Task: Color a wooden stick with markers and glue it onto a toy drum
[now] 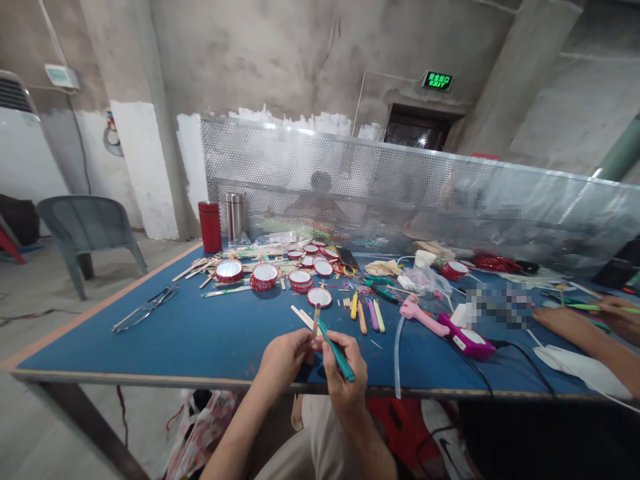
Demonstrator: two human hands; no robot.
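Note:
My left hand (284, 359) is closed on a flat wooden craft stick (316, 321), which points up from the fingertips. In my right hand (346, 381) is a teal marker pen (342, 360), its upper end close against the stick. Both hands are together above the table's front edge. Just beyond the stick lies a small red-rimmed drum (320, 297) with a white face. More pale sticks (300, 316) lie beside my left hand. Right of the drum are a yellow marker (354, 305), an orange marker (363, 320), a purple marker (373, 315) and a light green marker (380, 316).
Several similar drums (265, 276) and loose sticks cover the back. A red tumbler (210, 228) and steel bottle (234, 217) stand back left, a metal tool (145, 309) lies left. Rightward are a pink glue gun (424, 317), a magenta device (467, 337) and a co-worker's hand (555, 323).

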